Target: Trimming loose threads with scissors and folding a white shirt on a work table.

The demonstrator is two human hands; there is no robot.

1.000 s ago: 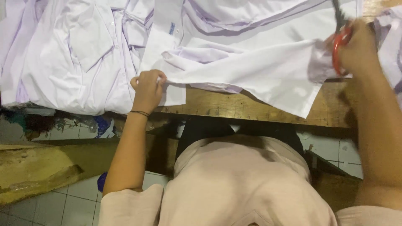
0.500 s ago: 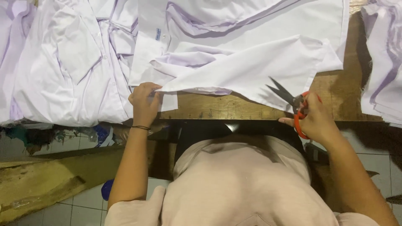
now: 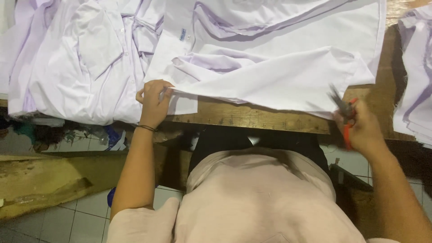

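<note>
Lying creased on the wooden table [image 3: 252, 118], the white shirt [image 3: 288, 76] looks folded.

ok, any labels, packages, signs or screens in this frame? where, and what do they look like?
Small blue rectangular fabric label: sewn on the white cotton shirt spread on the wooden table, upper centre near two buttons, beyond the left hand.
No packages, signs or screens visible.

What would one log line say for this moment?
left hand: pinching white shirt edge | right hand: holding orange-handled scissors | wooden table
</note>
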